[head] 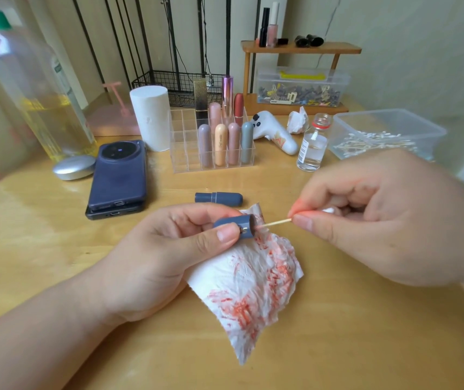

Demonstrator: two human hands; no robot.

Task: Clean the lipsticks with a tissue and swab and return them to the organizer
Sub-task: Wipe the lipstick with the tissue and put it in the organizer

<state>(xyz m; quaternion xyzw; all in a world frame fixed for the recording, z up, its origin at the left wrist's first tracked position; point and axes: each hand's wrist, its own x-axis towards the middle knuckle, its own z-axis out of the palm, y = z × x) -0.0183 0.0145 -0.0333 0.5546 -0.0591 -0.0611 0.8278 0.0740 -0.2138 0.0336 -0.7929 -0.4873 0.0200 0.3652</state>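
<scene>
My left hand (168, 249) pinches a small blue-grey lipstick part (237, 225) between thumb and fingers, its open end facing right. A white tissue (250, 280) smeared with red lipstick hangs from under the same hand. My right hand (380, 218) pinches a wooden cotton swab (277, 222), whose tip is at the part's opening. A blue-grey lipstick tube (219, 197) lies on its side on the table behind. The clear organizer (185, 153) holds several upright lipsticks (221, 144) in its right columns.
Two stacked phones (118, 178) lie at the left beside a silver round case (74, 167). A tissue roll (150, 118), a small glass bottle (312, 144), a clear tub of swabs (385, 133), a white handheld device (274, 133) and a crumpled tissue (298, 122) stand behind.
</scene>
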